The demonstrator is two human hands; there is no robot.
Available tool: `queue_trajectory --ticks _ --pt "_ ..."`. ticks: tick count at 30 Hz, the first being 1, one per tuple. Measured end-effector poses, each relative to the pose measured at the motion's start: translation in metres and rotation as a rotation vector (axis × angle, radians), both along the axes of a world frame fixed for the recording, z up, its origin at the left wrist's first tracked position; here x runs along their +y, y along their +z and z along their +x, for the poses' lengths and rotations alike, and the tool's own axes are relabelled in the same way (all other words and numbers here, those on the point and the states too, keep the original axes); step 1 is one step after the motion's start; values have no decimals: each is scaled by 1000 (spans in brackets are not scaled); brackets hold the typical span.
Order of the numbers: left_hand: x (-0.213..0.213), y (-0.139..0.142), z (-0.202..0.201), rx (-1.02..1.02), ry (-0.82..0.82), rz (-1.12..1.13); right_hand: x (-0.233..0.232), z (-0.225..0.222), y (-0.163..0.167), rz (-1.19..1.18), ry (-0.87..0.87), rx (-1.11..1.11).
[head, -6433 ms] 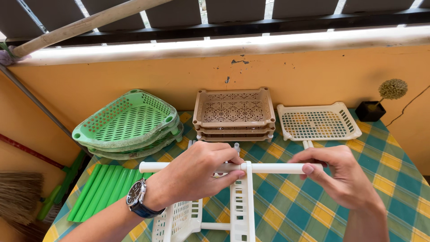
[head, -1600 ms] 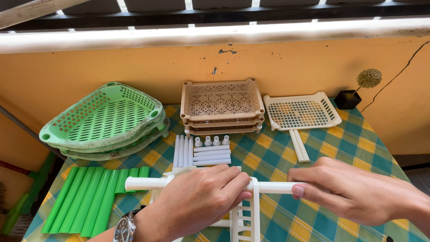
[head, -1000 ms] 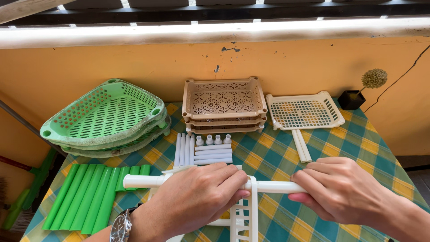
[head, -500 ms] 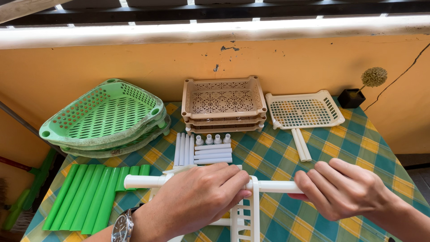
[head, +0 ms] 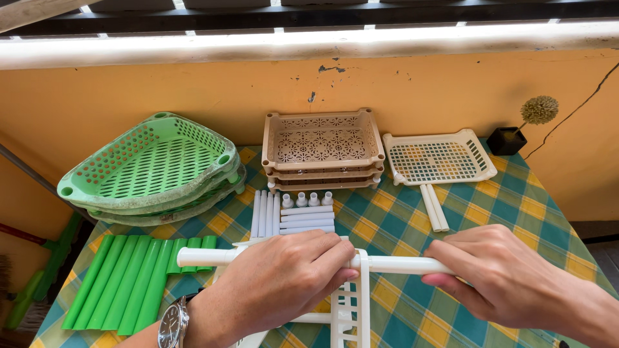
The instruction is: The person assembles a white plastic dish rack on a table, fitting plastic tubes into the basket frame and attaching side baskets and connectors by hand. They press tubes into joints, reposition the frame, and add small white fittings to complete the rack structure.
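White plastic tube (head: pixel 393 263): lies level across the near edge of the table, passing through the corner socket of a white slotted basket (head: pixel 351 303) that sits under it.

Left hand (head: pixel 277 283): closed over the tube just left of the basket corner, fingers wrapped round it; a wristwatch (head: pixel 173 324) on the wrist.

Right hand (head: pixel 500 274): closed round the tube's right end, thumb beneath.

White tube pieces (head: pixel 290 216): a small group, some lying lengthwise, some crosswise, with short caps (head: pixel 308 199) standing in a row just behind them.

Two white tubes (head: pixel 434 207): side by side, near the front of the white tray.

Green tubes (head: pixel 132 277): a row laid flat at the left, the white tube's left end resting over them.

Green triangular baskets (head: pixel 151 169): a nested stack, far left.

Beige rectangular baskets (head: pixel 322 149): a stack of about three, centre back.

White tray (head: pixel 438 158): single, right of the beige stack.

Checked tablecloth (head: pixel 516 200): green, blue and yellow.

Small black pot (head: pixel 506 140): holds a dried round flower head, against the orange wall (head: pixel 193 90).

Risk, as judged: a tube forced at an angle could jam or crack the socket; a slip of either grip could sweep the loose caps off the table.

Packages, labels, signs: none visible.
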State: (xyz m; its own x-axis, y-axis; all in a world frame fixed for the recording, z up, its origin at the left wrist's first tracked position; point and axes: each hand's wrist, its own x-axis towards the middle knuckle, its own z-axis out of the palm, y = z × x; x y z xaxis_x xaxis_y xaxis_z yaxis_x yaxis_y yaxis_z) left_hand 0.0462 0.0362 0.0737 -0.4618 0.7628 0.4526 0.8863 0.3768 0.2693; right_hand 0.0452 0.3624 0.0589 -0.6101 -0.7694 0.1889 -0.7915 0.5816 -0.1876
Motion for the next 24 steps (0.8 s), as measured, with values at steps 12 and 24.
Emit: queue_trajectory --ticks 12,24 --pt "1 1 2 16 12 -35 -5 5 0 195 117 815" --pt "1 1 6 -6 -15 -12 6 4 -13 149 180 1019"
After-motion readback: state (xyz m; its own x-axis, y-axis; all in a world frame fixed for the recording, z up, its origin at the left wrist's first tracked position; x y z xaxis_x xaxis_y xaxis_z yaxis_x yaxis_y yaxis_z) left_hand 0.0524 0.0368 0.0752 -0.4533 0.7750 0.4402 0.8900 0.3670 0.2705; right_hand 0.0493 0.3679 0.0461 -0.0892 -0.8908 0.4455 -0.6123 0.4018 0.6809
